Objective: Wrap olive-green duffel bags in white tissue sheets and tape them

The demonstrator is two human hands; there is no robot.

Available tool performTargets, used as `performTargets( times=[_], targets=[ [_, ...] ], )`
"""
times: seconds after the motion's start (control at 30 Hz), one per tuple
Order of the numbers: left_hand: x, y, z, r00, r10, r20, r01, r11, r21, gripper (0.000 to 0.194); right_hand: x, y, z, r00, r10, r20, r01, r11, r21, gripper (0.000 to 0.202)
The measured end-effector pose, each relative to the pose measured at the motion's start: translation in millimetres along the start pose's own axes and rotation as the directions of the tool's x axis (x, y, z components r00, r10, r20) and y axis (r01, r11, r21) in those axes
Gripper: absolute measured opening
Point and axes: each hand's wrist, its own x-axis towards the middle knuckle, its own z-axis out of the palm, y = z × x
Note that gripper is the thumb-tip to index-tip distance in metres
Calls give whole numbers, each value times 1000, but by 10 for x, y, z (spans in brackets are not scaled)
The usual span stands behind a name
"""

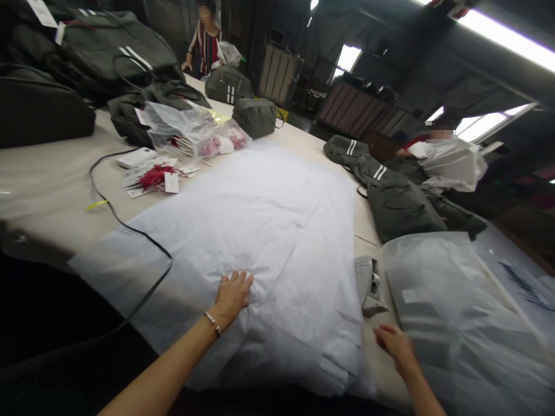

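Note:
My left hand (234, 296) lies on a large stack of thin white sheets (277, 231), like tissue paper, on the table. Its fingers are spread, and the top sheet creases around them. Over the table just right of the stack, my right hand (395, 345) hangs with fingers loosely bent and apart, slightly blurred; nothing shows in it. Just beyond it stands a grey-white device (369, 286) that looks like a tape dispenser. To the right of that hand lie translucent plastic bags (455, 306).
Dark green bags (403, 196) line the right side, and more bags (117, 55) are piled at left. A plastic pack (195, 130), tags with red strings (156, 176) and a black cord (143, 231) lie left. Two people (208, 46) stand across the table.

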Motion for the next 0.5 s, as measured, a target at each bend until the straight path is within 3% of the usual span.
performTargets(
  times=[0.1,0.2,0.3,0.4,0.5],
  targets=[
    [-3,-10,15,1000,0,4,0,1000,11,66,-304,-396,565,978,-75,193,54,992,114,41],
    [-11,-14,8,1000,4,15,-5,999,39,65,-638,-909,1340,869,-220,443,160,973,169,39],
    [-14,-15,-3,1000,10,19,-11,998,63,64,-822,-1235,2037,814,-240,528,201,971,132,30],
    [-12,-14,-3,1000,12,16,-13,998,68,64,-804,-1280,2465,821,-203,534,233,972,11,19],
    [-7,-14,11,1000,12,14,-12,998,56,66,-688,-1223,2649,848,-165,504,281,946,-162,14]
  ],
)
